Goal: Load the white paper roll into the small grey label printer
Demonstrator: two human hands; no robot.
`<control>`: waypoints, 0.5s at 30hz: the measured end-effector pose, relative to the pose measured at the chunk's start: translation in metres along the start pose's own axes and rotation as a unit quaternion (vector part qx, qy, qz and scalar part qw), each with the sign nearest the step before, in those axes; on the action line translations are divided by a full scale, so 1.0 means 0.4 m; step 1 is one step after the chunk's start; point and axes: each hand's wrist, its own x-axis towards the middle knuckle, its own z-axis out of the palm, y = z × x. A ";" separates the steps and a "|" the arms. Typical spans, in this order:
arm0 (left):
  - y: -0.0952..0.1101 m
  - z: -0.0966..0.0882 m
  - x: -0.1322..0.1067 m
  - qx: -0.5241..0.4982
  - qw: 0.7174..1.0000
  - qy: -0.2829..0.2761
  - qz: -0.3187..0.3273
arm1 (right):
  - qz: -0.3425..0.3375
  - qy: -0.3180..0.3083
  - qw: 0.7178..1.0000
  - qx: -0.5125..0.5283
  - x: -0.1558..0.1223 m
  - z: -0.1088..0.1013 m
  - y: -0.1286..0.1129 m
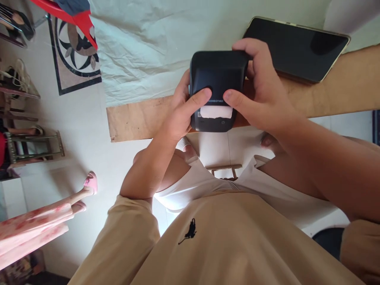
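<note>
Between my two hands is a black label printer (219, 75), held over the table's near edge. A strip of white label paper (216, 112) with a ragged edge sticks out of its slot, below the printed brand lettering. My left hand (187, 105) grips the left side, its thumb lying on the printer's top face. My right hand (259, 87) wraps the right side, thumb on the top face and index finger at the far corner. The undersides of both hands' grips are hidden behind the printer.
A dark-screened tablet (299, 49) lies on the table at right. The wooden table edge (136, 118) shows beyond a pale wrinkled cloth (142, 51). At left are a red chair (80, 19), a shoe rack (35, 144) and another person's pink-slippered foot (91, 183).
</note>
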 end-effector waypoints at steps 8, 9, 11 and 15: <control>-0.027 0.009 0.025 -0.045 0.997 -0.023 0.050 | -0.069 0.015 0.996 -0.055 -0.001 -0.017 0.013; -0.026 0.008 0.028 -0.049 0.996 -0.042 0.060 | -0.079 0.026 0.995 -0.054 0.002 -0.016 0.020; -0.020 0.007 0.036 -0.047 0.994 -0.070 0.068 | -0.085 0.046 0.994 -0.053 0.007 -0.013 0.030; -0.006 0.018 0.046 -0.034 0.997 -0.058 0.043 | -0.056 0.058 0.996 -0.046 0.012 -0.008 0.033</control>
